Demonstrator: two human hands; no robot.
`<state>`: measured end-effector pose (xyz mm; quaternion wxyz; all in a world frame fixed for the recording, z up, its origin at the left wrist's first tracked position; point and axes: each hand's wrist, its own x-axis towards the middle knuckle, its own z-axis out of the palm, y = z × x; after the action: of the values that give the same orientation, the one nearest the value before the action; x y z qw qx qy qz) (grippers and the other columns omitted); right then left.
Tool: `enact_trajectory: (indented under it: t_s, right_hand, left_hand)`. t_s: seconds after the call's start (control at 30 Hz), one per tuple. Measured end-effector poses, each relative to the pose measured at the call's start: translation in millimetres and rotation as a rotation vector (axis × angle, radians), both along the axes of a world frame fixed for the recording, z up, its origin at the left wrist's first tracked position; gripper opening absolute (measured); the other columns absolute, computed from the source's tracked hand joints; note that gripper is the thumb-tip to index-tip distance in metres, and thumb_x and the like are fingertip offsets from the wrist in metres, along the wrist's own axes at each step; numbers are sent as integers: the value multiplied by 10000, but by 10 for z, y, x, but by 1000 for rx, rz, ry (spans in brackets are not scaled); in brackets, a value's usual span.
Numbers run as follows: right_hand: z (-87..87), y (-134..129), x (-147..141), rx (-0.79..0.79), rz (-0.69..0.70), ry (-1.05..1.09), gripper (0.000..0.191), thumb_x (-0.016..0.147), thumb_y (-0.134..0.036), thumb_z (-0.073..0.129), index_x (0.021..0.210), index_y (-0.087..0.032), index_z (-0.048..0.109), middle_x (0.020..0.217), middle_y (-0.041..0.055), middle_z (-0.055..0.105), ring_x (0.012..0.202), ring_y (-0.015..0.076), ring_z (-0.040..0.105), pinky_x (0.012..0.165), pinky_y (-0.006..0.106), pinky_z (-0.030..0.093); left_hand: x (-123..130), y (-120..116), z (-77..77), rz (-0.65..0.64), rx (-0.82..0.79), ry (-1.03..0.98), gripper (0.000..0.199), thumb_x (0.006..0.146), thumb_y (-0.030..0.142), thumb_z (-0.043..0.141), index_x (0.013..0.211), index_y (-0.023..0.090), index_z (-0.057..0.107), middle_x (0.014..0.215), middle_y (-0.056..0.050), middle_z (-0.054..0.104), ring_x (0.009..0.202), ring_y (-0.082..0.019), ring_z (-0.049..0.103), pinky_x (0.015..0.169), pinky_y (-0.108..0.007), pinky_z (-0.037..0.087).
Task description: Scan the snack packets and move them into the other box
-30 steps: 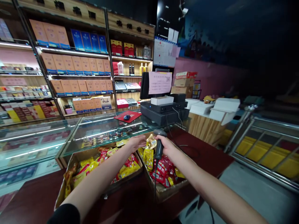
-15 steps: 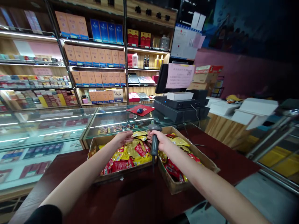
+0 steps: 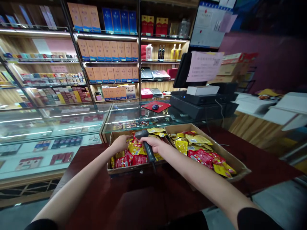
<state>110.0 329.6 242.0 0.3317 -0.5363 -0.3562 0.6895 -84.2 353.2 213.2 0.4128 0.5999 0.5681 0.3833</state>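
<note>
My right hand [image 3: 153, 143] grips the handle of a dark grey barcode scanner [image 3: 149, 152], its head turned left over the left cardboard box [image 3: 110, 161]. Red and yellow snack packets [image 3: 139, 159] fill that box. My left hand [image 3: 121, 143] is at the box's left side, fingers curled and closed at a red snack packet [image 3: 130, 140] close to the scanner head; the fingertips are partly hidden. A second cardboard box [image 3: 240, 174], to the right, holds more red and yellow packets [image 3: 200, 156], with my right forearm crossing in front of it.
Both boxes stand on a dark red tabletop [image 3: 115, 198]. Behind are a glass display counter [image 3: 127, 111], a mouse [image 3: 155, 107] on a red mat [image 3: 165, 105], and a monitor [image 3: 181, 72] above a dark cash drawer [image 3: 189, 107]. Shelves of boxed goods [image 3: 107, 51] line the back.
The scanner and my right hand have moved left over the left box, the scanner tilting. My left hand has closed its fingers among the packets. The view has shifted left and down.
</note>
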Motion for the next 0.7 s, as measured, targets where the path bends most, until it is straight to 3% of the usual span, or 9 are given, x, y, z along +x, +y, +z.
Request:
enact_trajectory:
  t_s: [0.13,0.23,0.4,0.5,0.6,0.7]
  right_hand:
    - [-53,40,-60,-72,31,-36,81,694,-89,603,655,-137,551,485,-25,534,425,91,493,472,210,452]
    - [-67,55,-55,-103,55,-33,65,721,-95,568,671,-136,562,505,-12,555,446,101,525,490,215,467]
    - [4,6,10,-86,66,-11,73,703,-75,549,681,-138,578,515,-8,568,453,99,526,493,204,450]
    - [121,-70,59,-1,81,9,140,665,-45,521,712,-140,613,509,-10,575,435,98,489,453,201,399]
    - [224,-140,124,42,75,4,197,643,-51,503,746,-141,644,465,-18,548,400,98,432,423,210,351]
    - [240,-159,228,8,59,23,200,645,-91,505,770,-135,656,416,-31,483,381,103,401,414,217,341]
  left_hand:
    - [-20,-64,-59,-7,45,262,269,484,-23,683,591,223,674,685,-85,659,1048,-340,585,927,-361,390]
    - [15,-58,-65,-48,73,285,306,462,-27,679,626,231,694,623,-50,631,953,-306,616,878,-328,415]
    - [118,55,25,-53,33,82,344,512,7,685,799,192,725,512,21,564,617,-171,605,622,-229,452]
    - [212,128,125,-70,-38,-98,384,582,99,715,961,165,694,556,21,601,471,-106,539,480,-194,412]
    - [327,154,217,-11,-96,-232,463,594,169,759,1046,165,661,658,-6,656,444,-84,530,423,-176,392]
    - [430,120,249,39,-180,-430,439,616,229,787,1028,156,653,709,-34,677,530,-107,598,481,-190,457]
